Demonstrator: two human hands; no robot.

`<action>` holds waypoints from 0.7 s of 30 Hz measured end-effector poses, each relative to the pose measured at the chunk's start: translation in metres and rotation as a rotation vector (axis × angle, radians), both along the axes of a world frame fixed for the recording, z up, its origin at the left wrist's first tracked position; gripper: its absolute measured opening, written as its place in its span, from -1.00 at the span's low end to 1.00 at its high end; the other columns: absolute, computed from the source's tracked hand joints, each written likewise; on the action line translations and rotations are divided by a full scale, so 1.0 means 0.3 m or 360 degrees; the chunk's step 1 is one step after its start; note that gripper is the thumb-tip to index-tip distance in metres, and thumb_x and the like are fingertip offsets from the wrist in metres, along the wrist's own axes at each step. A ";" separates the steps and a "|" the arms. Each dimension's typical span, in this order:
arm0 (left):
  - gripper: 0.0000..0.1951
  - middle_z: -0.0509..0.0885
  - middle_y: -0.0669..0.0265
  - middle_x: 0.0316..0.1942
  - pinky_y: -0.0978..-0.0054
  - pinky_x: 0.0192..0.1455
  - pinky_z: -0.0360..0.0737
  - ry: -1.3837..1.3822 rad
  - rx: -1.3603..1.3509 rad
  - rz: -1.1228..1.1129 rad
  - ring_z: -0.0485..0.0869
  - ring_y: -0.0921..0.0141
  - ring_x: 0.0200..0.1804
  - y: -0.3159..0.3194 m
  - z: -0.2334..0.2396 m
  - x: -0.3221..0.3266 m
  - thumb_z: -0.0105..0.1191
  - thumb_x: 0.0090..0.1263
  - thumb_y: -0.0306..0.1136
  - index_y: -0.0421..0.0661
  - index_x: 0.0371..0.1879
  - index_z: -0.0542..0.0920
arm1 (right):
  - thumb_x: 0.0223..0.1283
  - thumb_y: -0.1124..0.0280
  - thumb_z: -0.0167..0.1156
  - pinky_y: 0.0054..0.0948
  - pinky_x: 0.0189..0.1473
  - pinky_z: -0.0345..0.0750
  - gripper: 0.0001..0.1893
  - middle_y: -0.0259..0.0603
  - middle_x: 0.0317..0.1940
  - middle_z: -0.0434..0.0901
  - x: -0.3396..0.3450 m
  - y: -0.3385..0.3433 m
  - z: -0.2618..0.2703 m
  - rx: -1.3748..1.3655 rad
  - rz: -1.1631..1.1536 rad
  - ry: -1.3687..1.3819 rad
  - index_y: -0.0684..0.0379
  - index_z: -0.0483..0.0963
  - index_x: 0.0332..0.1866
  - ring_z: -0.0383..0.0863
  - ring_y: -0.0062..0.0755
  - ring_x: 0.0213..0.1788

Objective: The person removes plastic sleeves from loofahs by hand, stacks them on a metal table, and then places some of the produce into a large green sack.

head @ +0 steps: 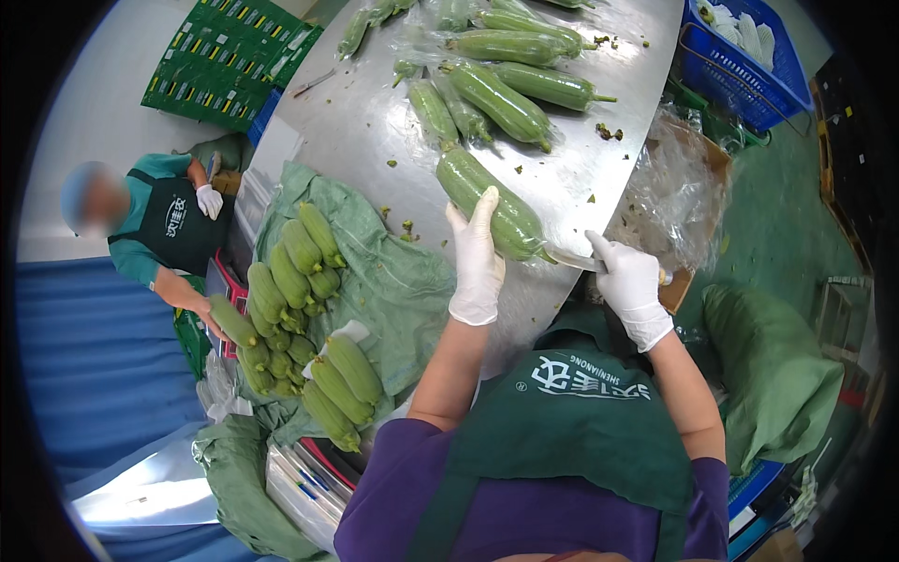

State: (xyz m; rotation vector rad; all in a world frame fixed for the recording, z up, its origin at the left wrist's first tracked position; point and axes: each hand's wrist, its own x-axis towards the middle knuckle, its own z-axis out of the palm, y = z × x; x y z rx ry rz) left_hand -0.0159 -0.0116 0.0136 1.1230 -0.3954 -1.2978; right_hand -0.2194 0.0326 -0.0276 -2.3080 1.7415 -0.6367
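Wearing a white glove, my left hand (pixel 480 256) grips a green gourd (pixel 491 204) in clear plastic film over the steel table (pixel 414 168). My gloved right hand (pixel 627 281) is closed on the handle of a knife (pixel 576 260), whose blade meets the gourd's stem end. Several wrapped gourds (pixel 499 102) lie farther up on the metal, stems pointing mostly right. To the left, a pile of unwrapped gourds (pixel 284 281) rests on green woven sacking (pixel 379 260).
A co-worker (pixel 165 218) at the left touches a gourd in the pile. Beyond the table's right edge are a cardboard box (pixel 678 281) of plastic film, a blue basket (pixel 758 81) with gloves and a full green sack (pixel 765 372). Another knife (pixel 314 83) and plant scraps lie on the table.
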 end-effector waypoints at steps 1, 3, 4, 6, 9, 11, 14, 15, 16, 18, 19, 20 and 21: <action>-0.30 0.39 0.22 0.14 0.37 0.13 0.50 0.0040 0.0010 -0.0020 0.45 0.37 0.12 0.000 0.000 0.003 0.21 0.32 -0.38 -0.12 0.35 0.10 | -0.11 0.55 0.17 -0.26 -0.46 0.50 -0.53 -0.25 -0.55 0.55 0.007 0.001 -0.003 -0.0007 0.0051 -0.0045 -0.03 0.52 0.03 0.60 -0.21 -0.50; -0.32 0.39 0.22 0.13 0.36 0.12 0.51 0.0073 0.0021 -0.0037 0.46 0.36 0.11 0.002 -0.005 0.003 0.20 0.33 -0.36 -0.12 0.34 0.11 | -0.09 0.55 0.17 -0.25 -0.47 0.50 -0.54 -0.25 -0.55 0.56 0.010 0.003 -0.011 -0.0013 0.0109 -0.0122 -0.03 0.52 0.03 0.60 -0.21 -0.51; -0.34 0.39 0.22 0.12 0.35 0.12 0.51 0.0065 0.0022 -0.0034 0.46 0.36 0.11 0.003 -0.009 0.002 0.19 0.33 -0.35 -0.12 0.33 0.12 | -0.09 0.55 0.17 -0.25 -0.47 0.50 -0.54 -0.25 -0.55 0.56 0.009 0.003 -0.014 -0.0011 0.0115 -0.0154 -0.03 0.52 0.03 0.60 -0.21 -0.50; -0.35 0.40 0.22 0.11 0.35 0.11 0.52 0.0080 0.0032 -0.0041 0.47 0.36 0.10 0.004 -0.027 0.009 0.20 0.33 -0.35 -0.12 0.31 0.13 | -0.08 0.55 0.17 -0.26 -0.47 0.50 -0.54 -0.25 -0.55 0.56 0.005 0.004 -0.020 -0.0027 0.0141 -0.0167 -0.03 0.52 0.04 0.60 -0.22 -0.50; -0.36 0.41 0.22 0.09 0.35 0.10 0.53 0.0097 0.0060 -0.0045 0.48 0.37 0.09 0.005 -0.047 0.017 0.24 0.30 -0.38 -0.13 0.28 0.16 | -0.08 0.54 0.18 -0.27 -0.47 0.50 -0.54 -0.26 -0.56 0.55 -0.008 0.000 -0.027 -0.0070 0.0140 -0.0062 -0.03 0.52 0.04 0.60 -0.23 -0.51; -0.35 0.42 0.22 0.07 0.36 0.09 0.54 0.0039 0.0082 -0.0015 0.48 0.38 0.08 0.012 -0.039 0.000 0.27 0.28 -0.40 -0.13 0.26 0.17 | -0.08 0.54 0.19 -0.28 -0.47 0.50 -0.54 -0.27 -0.57 0.54 -0.022 -0.016 -0.020 -0.0090 0.0061 0.0075 -0.03 0.52 0.04 0.59 -0.25 -0.52; -0.33 0.42 0.22 0.06 0.38 0.07 0.54 0.0070 0.0135 -0.0047 0.48 0.39 0.07 0.010 -0.041 -0.009 0.30 0.25 -0.43 -0.14 0.26 0.17 | -0.13 0.55 0.21 -0.29 -0.46 0.47 -0.50 -0.29 -0.57 0.51 -0.029 -0.016 -0.029 -0.0103 0.0178 -0.0014 -0.01 0.53 0.06 0.56 -0.26 -0.53; -0.32 0.42 0.22 0.06 0.38 0.07 0.54 0.0062 0.0124 -0.0061 0.48 0.39 0.07 0.009 -0.042 -0.008 0.30 0.25 -0.43 -0.14 0.26 0.17 | -0.14 0.56 0.21 -0.29 -0.45 0.47 -0.48 -0.30 -0.57 0.51 -0.028 -0.012 -0.036 -0.0097 0.0229 -0.0072 -0.01 0.53 0.07 0.56 -0.25 -0.53; -0.31 0.42 0.22 0.06 0.39 0.07 0.54 0.0055 0.0114 -0.0076 0.49 0.39 0.06 0.007 -0.041 -0.005 0.30 0.25 -0.42 -0.14 0.27 0.16 | -0.14 0.55 0.21 -0.29 -0.45 0.47 -0.48 -0.30 -0.57 0.51 -0.026 -0.009 -0.041 -0.0095 0.0197 -0.0065 0.00 0.53 0.07 0.56 -0.25 -0.53; -0.31 0.42 0.23 0.06 0.39 0.08 0.53 0.0044 0.0113 -0.0095 0.49 0.39 0.06 0.006 -0.040 -0.008 0.30 0.25 -0.43 -0.14 0.28 0.15 | -0.14 0.55 0.21 -0.29 -0.45 0.47 -0.48 -0.29 -0.57 0.51 -0.022 -0.007 -0.052 -0.0093 0.0130 -0.0051 0.02 0.53 0.07 0.55 -0.25 -0.53; -0.31 0.41 0.23 0.07 0.40 0.08 0.53 0.0041 0.0123 -0.0099 0.49 0.39 0.06 0.008 -0.039 -0.013 0.29 0.25 -0.44 -0.15 0.28 0.15 | -0.11 0.52 0.20 -0.29 -0.47 0.47 -0.52 -0.29 -0.57 0.50 -0.023 -0.012 -0.058 -0.0124 0.0076 -0.0008 0.02 0.52 0.06 0.56 -0.26 -0.54; -0.31 0.41 0.23 0.07 0.40 0.08 0.53 0.0038 0.0133 -0.0102 0.49 0.39 0.06 0.010 -0.038 -0.018 0.29 0.25 -0.44 -0.15 0.28 0.14 | -0.07 0.49 0.19 -0.29 -0.49 0.46 -0.55 -0.29 -0.58 0.50 -0.026 -0.022 -0.064 -0.0154 0.0023 0.0036 0.01 0.52 0.05 0.56 -0.28 -0.54; -0.31 0.41 0.23 0.07 0.40 0.07 0.53 0.0004 0.0129 -0.0094 0.49 0.39 0.06 0.012 -0.041 -0.024 0.28 0.26 -0.45 -0.15 0.28 0.14 | -0.04 0.46 0.18 -0.29 -0.50 0.46 -0.58 -0.29 -0.59 0.49 -0.032 -0.031 -0.071 -0.0184 -0.0035 0.0081 0.01 0.51 0.04 0.57 -0.29 -0.55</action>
